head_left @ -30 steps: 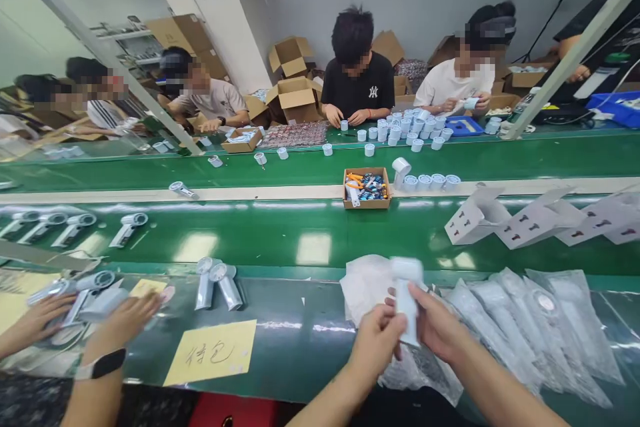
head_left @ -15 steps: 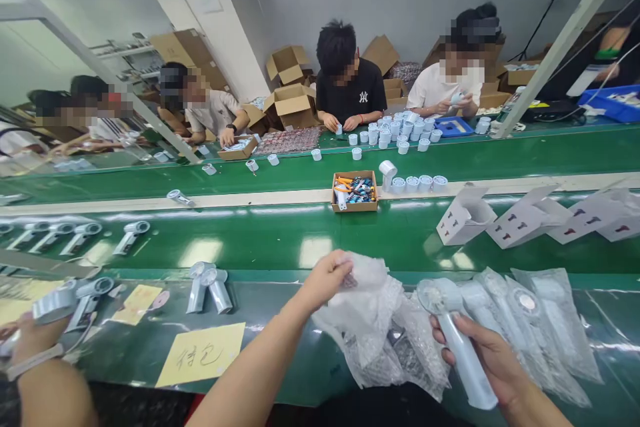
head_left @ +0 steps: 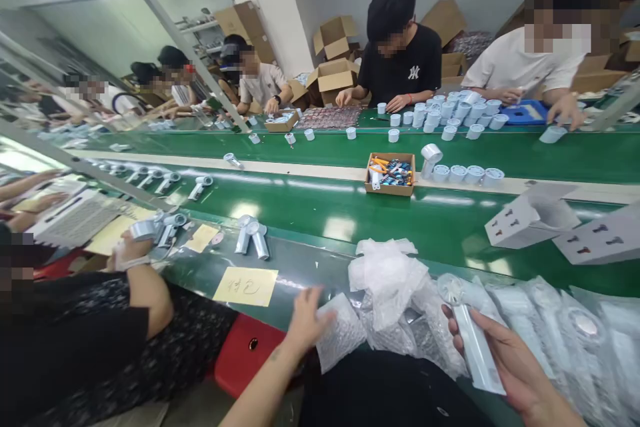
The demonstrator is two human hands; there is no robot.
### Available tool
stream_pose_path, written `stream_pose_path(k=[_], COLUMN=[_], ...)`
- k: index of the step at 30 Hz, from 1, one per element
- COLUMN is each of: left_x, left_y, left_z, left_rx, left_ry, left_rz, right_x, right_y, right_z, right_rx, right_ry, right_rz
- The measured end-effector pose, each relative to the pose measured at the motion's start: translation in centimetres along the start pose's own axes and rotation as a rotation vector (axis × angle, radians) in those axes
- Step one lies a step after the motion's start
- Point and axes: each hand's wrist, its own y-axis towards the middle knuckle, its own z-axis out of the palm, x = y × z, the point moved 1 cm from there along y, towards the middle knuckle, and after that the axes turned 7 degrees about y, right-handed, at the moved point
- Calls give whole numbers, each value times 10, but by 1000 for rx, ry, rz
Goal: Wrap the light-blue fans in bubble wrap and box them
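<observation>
My right hand [head_left: 505, 353] is wrapped round the handle of a light-blue handheld device [head_left: 473, 340] with a round head, held over the bench. My left hand [head_left: 307, 320] has its fingers apart, beside a bubble-wrap bag [head_left: 343, 332] at the left edge of a pile of white and clear packing bags [head_left: 387, 273]; whether it touches the bag is not clear. Several devices in clear bubble bags [head_left: 545, 320] lie to the right of my right hand. Two bare devices [head_left: 253, 237] lie at left, behind a yellow note [head_left: 246, 285].
A green conveyor [head_left: 300, 207] runs across beyond the bench. White cartons [head_left: 530, 217] stand at right, and a small box of parts [head_left: 390, 173] sits mid-belt. A nearby person's arm [head_left: 150, 290] and a red stool [head_left: 247, 353] are at left. Other people sit opposite.
The view has swung left. My left hand has let go of the white packing material and moved to the pile's left side, fingers spread. My right hand still holds the device.
</observation>
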Motion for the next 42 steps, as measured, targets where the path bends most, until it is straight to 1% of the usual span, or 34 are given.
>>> stream_pose_path(k=[1, 2, 3, 4, 5, 6, 7, 9, 11, 13, 14, 15, 17, 19, 20, 22, 24, 25, 26, 28, 29, 30, 32, 36, 39, 41, 42], left_x=[10, 17, 21, 23, 23, 21, 18, 5, -17, -46, -61, -74, -96, -110, -114, -118, -121, -123, -127, -135, -139, -142, -145, -145, -147, -150, -150], left_y=[-15, -26, -34, -37, -36, -32, -27, -13, -2, 4, 5, 5, 2, -3, -6, -14, -25, -30, -35, -44, -47, -50, -51, -52, -55, -59, -61], left_z=[12, 23, 33, 39, 40, 38, 31, 9, -17, -40, -48, -55, -62, -63, -62, -61, -60, -59, -59, -56, -56, -55, -56, -61, -58, -52, -49], left_rx=[109, 171, 199, 190, 163, 144, 138, 170, 227, 257, 242, 199, 88, 35, 26, -20, -65, -33, 53, 288, 385, 450, 508, 660, 678, 687, 706], left_ry=[74, 112, 94, 34, -53, -151, -234, -378, -567, -748, -774, -738, -579, -462, -451, -504, -635, -742, -877, -1170, -1295, -1393, -1501, -1579, -1601, -1572, -1550], left_rz=[-11, -28, -49, -79, -112, -143, -164, -187, -182, -126, -72, -2, 135, 231, 255, 266, 237, 209, 181, 124, 91, 52, -49, -236, -357, -440, -456], right_x=[1, 3, 5, 6, 7, 6, 5, -1, -12, -25, -31, -37, -46, -52, -53, -54, -54, -54, -54, -56, -57, -59, -61, -64, -67, -69, -69], right_y=[3, 5, 7, 8, 8, 7, 5, -1, -6, -9, -10, -10, -9, -9, -9, -10, -10, -10, -9, -6, -4, -2, 1, 1, -1, -3, -4], right_z=[2, 5, 9, 14, 18, 21, 24, 30, 38, 49, 55, 62, 74, 81, 82, 81, 76, 73, 69, 64, 61, 59, 54, 49, 48, 48, 47], right_rx=[18, 35, 51, 64, 78, 95, 122, 217, 370, 520, 576, 619, 675, 699, 689, 628, 555, 538, 535, 554, 567, 580, 618, 720, 785, 827, 837], right_ry=[-2, -4, -8, -15, -26, -40, -56, -90, -133, -164, -168, -164, -147, -168, -192, -227, -234, -230, -218, -188, -170, -152, -137, -161, -186, -198, -207], right_rz=[1, -11, -26, -32, -20, 12, 49, 99, 118, 128, 143, 162, 188, 178, 149, 69, 14, 12, 15, 18, 16, 10, 7, 14, 54, 73, 72])
